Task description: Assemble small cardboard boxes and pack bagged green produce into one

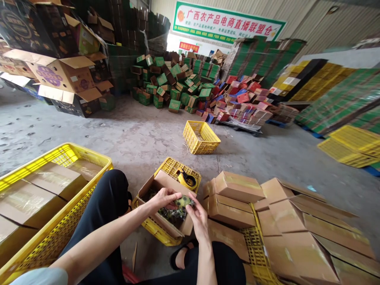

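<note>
The left hand (pixel 164 199) and right hand (pixel 198 217) pinch a speckled green item (pixel 184 202) between fingers and thumbs, held over an open carton (pixel 187 226). Beneath them, glossy dark-green pieces fill part of the carton, too cluttered to tell apart; its raised walls edge the space around the fingers. The carton rests on a yellow crate (pixel 157 231), whose mesh shows beyond the hands, with a tape dispenser (pixel 185 179) lying there. Bent legs (pixel 97 221) flank the forearms. Just right of the right hand, closed brown boxes (pixel 237 186) crowd a second yellow crate (pixel 255 245), with a larger box stack (pixel 299 237) past it. Left of the left hand, beyond the knee, a long yellow crate (pixel 59 231) holds taped boxes (pixel 56 178). Ahead of both hands, bare floor (pixel 142 138) opens out around a small yellow basket (pixel 202 146), its contents unclear. Farther forward, heaped green boxes (pixel 175 105) and red boxes (pixel 242 97) close off that room, with stacked cartons (pixel 63 75) to the left and wrapped pallet loads (pixel 341 99) to the right.
</note>
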{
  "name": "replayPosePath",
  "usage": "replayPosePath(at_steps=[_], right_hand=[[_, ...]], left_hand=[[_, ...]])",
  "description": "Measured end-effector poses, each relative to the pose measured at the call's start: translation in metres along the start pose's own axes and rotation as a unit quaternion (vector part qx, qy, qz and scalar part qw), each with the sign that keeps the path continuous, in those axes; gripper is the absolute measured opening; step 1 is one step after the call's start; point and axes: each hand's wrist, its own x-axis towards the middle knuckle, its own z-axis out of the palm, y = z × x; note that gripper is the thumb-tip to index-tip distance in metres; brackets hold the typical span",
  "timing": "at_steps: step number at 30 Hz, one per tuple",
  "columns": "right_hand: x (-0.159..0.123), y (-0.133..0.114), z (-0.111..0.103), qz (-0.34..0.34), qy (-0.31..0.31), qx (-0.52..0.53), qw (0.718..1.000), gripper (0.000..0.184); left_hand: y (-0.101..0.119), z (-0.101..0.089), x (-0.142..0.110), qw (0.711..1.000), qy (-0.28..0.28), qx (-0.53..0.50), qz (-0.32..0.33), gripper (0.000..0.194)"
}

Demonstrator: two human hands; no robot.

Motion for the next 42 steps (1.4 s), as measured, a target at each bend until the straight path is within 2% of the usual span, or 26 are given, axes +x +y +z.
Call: replayPosePath(at_steps=[7,12,15,21,25,27,30,33,38,42], right_hand=[[0.006,0.015,-0.006,0.045,0.064,0.048,0.996,0.051],[0.004,0.014,-0.003,0.065,0.057,0.044,0.995,0.047],[0.002,0.010,-0.001,0.073,0.049,0.043,0.995,0.049],[0.000,0.007,-0.001,0.057,0.014,0.044,0.997,0.070],[-0.001,0.010,-0.002,0.005,-0.036,0.048,0.998,0.096],[-0.002,0.012,-0.002,-0.018,-0.066,0.024,0.997,0.102],[-0.002,0.014,0.001,-0.021,-0.096,-0.037,0.994,0.087],[0.000,0.015,0.003,0.001,-0.070,-0.050,0.996,0.071],[0.003,0.011,0.005,0.011,-0.014,0.056,0.998,0.062],[0.001,0.006,0.007,0.033,-0.012,0.148,0.988,0.058]], left_hand=[[0.006,-0.005,-0.006,0.993,-0.020,0.107,0.047,0.063],[0.005,0.001,-0.010,0.995,-0.075,0.020,0.061,0.070],[0.002,0.005,-0.008,0.997,-0.060,-0.041,0.040,0.070],[0.002,-0.001,-0.002,0.993,-0.013,-0.115,0.008,0.067],[0.007,-0.006,-0.002,0.994,0.006,-0.108,0.009,0.069],[0.008,-0.006,-0.002,0.995,0.019,-0.096,0.007,0.071],[0.005,-0.003,-0.001,0.997,0.033,-0.065,-0.003,0.072],[0.002,0.003,0.000,0.998,0.038,-0.049,0.002,0.068],[0.004,0.005,0.002,0.994,0.015,-0.111,-0.018,0.076],[0.005,0.005,0.000,0.996,-0.005,-0.085,-0.006,0.073]])
